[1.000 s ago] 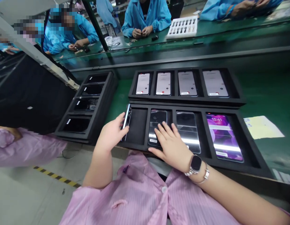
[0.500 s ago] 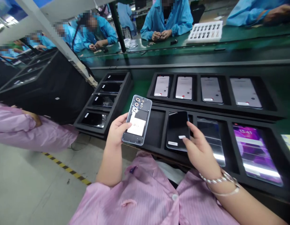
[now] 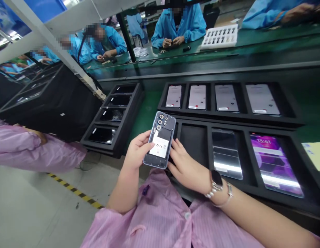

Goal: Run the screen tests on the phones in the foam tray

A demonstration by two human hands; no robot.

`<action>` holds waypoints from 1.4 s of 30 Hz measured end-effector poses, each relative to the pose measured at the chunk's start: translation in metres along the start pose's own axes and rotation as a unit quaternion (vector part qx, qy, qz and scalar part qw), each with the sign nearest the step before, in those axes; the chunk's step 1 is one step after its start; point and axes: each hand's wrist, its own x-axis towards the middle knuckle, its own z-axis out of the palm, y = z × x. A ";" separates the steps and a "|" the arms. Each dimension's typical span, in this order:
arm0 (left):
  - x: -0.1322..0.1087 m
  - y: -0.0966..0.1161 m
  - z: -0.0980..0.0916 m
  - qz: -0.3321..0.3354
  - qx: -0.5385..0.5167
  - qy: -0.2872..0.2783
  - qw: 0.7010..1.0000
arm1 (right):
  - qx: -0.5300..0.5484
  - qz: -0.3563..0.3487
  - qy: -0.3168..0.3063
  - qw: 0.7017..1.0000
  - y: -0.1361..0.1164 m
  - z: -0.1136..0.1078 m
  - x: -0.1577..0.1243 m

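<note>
My left hand (image 3: 139,148) grips a smartphone (image 3: 159,147) with its inner back bare: camera rings at the top, a white printed label below. The thumb lies on the label's edge. At that phone's right side is my right hand (image 3: 188,167), palm down, with its fingertips passing behind the phone. Whatever those fingers hold is hidden there. Below both hands is a black foam tray (image 3: 209,125). One of its slots (image 3: 193,139), just above my right hand, holds no phone. Further right in it lie a dark-screened phone (image 3: 226,155) and a purple-lit phone (image 3: 276,163).
A second foam tray (image 3: 186,84) behind holds several grey-lit phones. Stacked trays (image 3: 123,132) with dark phones stand at the left, near a metal post (image 3: 59,51). Co-workers in blue sit across the green bench (image 3: 155,57), by a white parts tray (image 3: 219,37).
The black-screened phone that my right hand gripped has left its slot and is out of sight. My right hand moved left to the bare-backed phone, which shifted slightly right and down.
</note>
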 end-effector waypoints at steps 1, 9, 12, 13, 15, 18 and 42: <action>0.003 -0.002 0.008 -0.004 0.008 -0.020 1.000 | -0.013 -0.013 -0.015 1.000 -0.004 -0.010 -0.013; 0.031 -0.002 0.062 -0.029 0.303 -0.146 0.941 | -0.102 0.001 0.075 0.992 0.005 -0.075 -0.116; 0.029 -0.002 0.086 0.024 0.528 -0.129 0.839 | -0.116 0.024 0.134 0.984 0.013 -0.088 -0.134; 0.028 -0.005 0.094 0.054 0.573 -0.126 0.808 | -0.121 0.028 0.153 0.980 0.016 -0.092 -0.138; 0.024 -0.016 0.109 0.115 0.617 -0.131 0.767 | -0.138 0.029 0.189 0.972 0.020 -0.101 -0.144; 0.016 -0.035 0.115 0.164 0.625 -0.147 0.749 | -0.178 0.022 0.237 0.955 0.026 -0.114 -0.155; -0.007 -0.064 0.061 0.317 0.543 -0.149 0.763 | -0.302 0.142 0.197 0.922 0.063 -0.071 -0.133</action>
